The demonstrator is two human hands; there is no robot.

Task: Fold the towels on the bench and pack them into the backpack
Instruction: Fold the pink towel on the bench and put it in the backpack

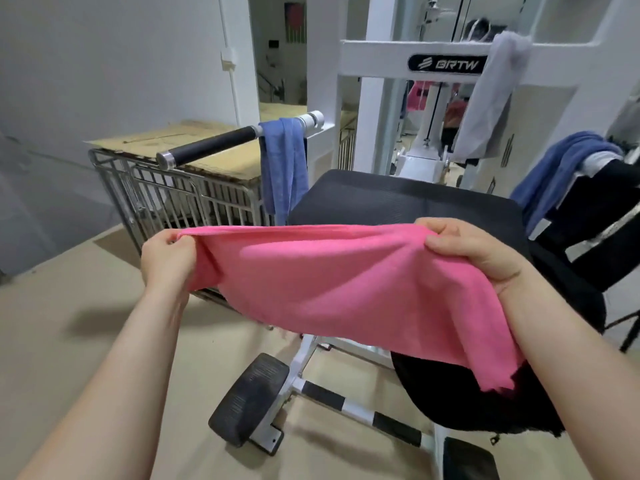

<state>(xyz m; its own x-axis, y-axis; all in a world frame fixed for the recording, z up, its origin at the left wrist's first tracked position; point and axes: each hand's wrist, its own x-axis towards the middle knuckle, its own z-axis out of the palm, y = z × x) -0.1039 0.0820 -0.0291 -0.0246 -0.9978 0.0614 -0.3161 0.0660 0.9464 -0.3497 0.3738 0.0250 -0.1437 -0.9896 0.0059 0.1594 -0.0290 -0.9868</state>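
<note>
A pink towel (pixel 339 289) hangs stretched in the air between my two hands, above the black padded bench seat (pixel 398 199). My left hand (pixel 166 258) pinches its left top corner. My right hand (pixel 481 254) grips its right top edge, and the cloth drapes down under my right forearm. A blue towel (pixel 284 161) hangs over the machine's handle bar (pixel 214 143). A grey towel (pixel 491 98) hangs from the white frame (pixel 374 57). Another blue towel (pixel 554 171) lies over the arm at the right. A black fabric thing (pixel 485 403), perhaps the backpack, sits below the pink towel.
A metal cage trolley (pixel 173 195) topped with cardboard stands at the left behind the handle. Black foot pads (pixel 249 400) and a striped bar (pixel 360 410) of the machine lie on the beige floor in front of me.
</note>
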